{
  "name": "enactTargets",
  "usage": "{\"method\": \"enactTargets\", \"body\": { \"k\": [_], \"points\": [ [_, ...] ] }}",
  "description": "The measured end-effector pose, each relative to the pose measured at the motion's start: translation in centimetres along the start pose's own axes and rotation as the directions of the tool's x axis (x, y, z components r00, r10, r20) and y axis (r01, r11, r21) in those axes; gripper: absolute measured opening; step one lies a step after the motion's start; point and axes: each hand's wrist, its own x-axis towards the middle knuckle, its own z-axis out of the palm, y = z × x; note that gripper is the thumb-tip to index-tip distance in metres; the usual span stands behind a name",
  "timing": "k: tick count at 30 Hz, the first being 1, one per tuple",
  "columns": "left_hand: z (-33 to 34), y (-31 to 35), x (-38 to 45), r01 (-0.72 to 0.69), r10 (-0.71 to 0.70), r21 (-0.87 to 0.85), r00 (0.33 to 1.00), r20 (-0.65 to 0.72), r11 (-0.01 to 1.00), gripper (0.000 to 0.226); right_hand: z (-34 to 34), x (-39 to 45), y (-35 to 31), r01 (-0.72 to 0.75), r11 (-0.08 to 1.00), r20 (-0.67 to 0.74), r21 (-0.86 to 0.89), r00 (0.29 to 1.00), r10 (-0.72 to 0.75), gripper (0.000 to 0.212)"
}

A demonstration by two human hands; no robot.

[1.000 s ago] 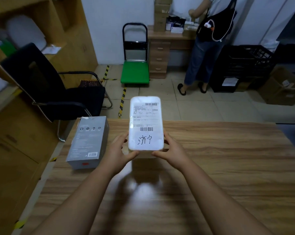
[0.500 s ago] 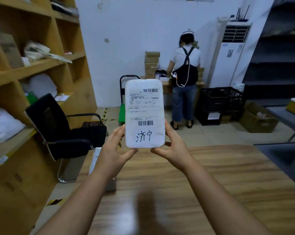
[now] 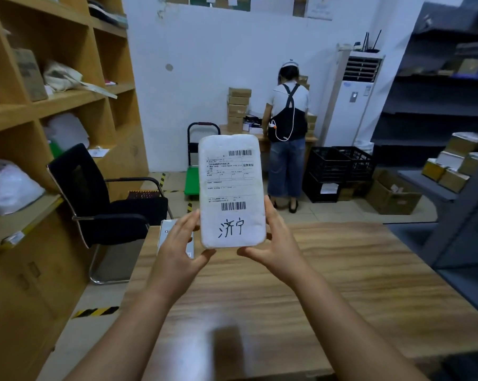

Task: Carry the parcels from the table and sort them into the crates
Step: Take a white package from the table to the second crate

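A white parcel [image 3: 231, 191] with a printed label, two barcodes and black handwriting stands upright in front of me, above the wooden table [image 3: 328, 270]. My left hand [image 3: 178, 244] grips its lower left edge and my right hand [image 3: 273, 237] its lower right edge. A grey box parcel [image 3: 168, 229] lies on the table's far left corner, mostly hidden behind my left hand. Black crates [image 3: 339, 171] are stacked on the floor at the back right.
A black office chair [image 3: 100, 199] stands left of the table, beside wooden shelves [image 3: 54, 105]. A person [image 3: 287, 138] works with their back to me at a far desk. A green trolley [image 3: 192, 174], cardboard boxes [image 3: 391, 193] and dark shelving [image 3: 452, 119] fill the back.
Both hands lifted the white parcel off the table and hold it upright. My view rose from the tabletop toward the room, and the grey box slid behind my left hand.
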Motion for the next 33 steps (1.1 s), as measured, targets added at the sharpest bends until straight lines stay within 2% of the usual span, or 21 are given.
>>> {"method": "enactTargets", "body": {
  "k": [5, 9, 13, 17, 22, 29, 33],
  "points": [
    [0.0, 1.6, -0.8, -0.025, 0.025, -0.002, 1.0, -0.01, 1.0, 0.084, -0.4, -1.4, -0.8, 0.027, 1.0, -0.035, -0.005, 0.999, -0.027, 0.13],
    [0.0, 2.7, -0.9, -0.028, 0.028, 0.007, 1.0, -0.013, 1.0, 0.084, -1.5, -1.2, -1.2, 0.07, 0.997, -0.044, -0.023, 0.996, -0.071, 0.12],
    [0.4, 3.6, -0.3, -0.009, 0.01, 0.039, 1.0, -0.027, 0.999, 0.085, -1.8, -0.5, -1.1, 0.064, 0.998, -0.018, -0.011, 0.998, -0.065, 0.138],
    [1.0, 5.1, -0.1, 0.035, -0.028, 0.095, 0.997, -0.075, 0.995, 0.084, -2.3, 0.8, -0.6, 0.096, 0.995, 0.012, 0.042, 0.995, -0.096, 0.136],
    [1.7, 7.2, -0.2, 0.08, -0.061, 0.138, 0.989, -0.135, 0.987, 0.085, -3.4, 2.6, 0.5, 0.149, 0.97, 0.114, 0.194, 0.978, -0.173, 0.138],
    [-0.1, 9.1, -3.2, 0.222, -0.174, 0.29, 0.968, -0.182, 0.931, 0.084, -0.6, 3.2, 1.1, 0.225, 0.932, 0.237, 0.285, 0.925, -0.296, 0.137],
    [-3.6, 9.9, -7.4, 0.387, -0.308, 0.394, 0.918, -0.249, 0.834, 0.077, 2.3, 1.5, 0.0, 0.224, 0.909, 0.318, 0.351, 0.885, -0.34, 0.133]
  ]
}}
